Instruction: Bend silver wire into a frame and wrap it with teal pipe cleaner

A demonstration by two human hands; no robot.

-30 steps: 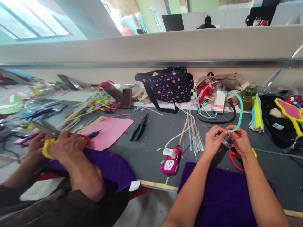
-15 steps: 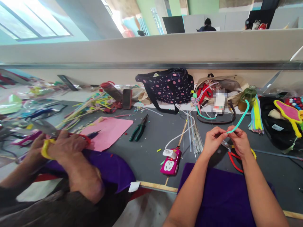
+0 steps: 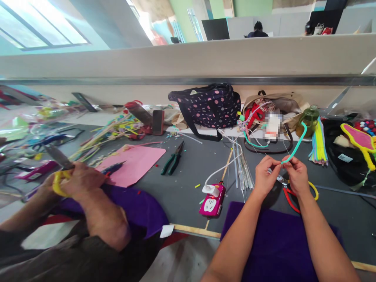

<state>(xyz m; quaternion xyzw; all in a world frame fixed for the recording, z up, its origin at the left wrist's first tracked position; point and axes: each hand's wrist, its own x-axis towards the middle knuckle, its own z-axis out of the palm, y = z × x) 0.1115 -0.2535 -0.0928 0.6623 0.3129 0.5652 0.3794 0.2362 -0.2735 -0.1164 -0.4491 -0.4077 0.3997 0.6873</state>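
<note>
A turquoise pipe cleaner [image 3: 297,145] curves up and away from my fingertips. My right hand [image 3: 296,174] pinches its lower end. My left hand [image 3: 266,174] is closed right beside it, fingertips meeting at that same end; a thin wire seems to run up from there. Scissors [image 3: 290,199] with red and yellow handles lie on the table, partly hidden behind my right hand and forearm. A purple cloth [image 3: 279,243] lies under my forearms. Left of my hands is a bundle of thin metal wires [image 3: 244,172].
A magenta power strip [image 3: 212,200] with a white plug stands left of my arms. Green-handled pliers [image 3: 172,158] lie near a pink sheet [image 3: 141,164]. A co-worker's hands [image 3: 80,182] hold yellow-handled scissors. Bags [image 3: 205,105] and a green bottle [image 3: 310,117] line the back.
My hands shift very slightly, and the pipe cleaner's upper end tips a little to the left. At left, the co-worker's hands and scissors have moved.
</note>
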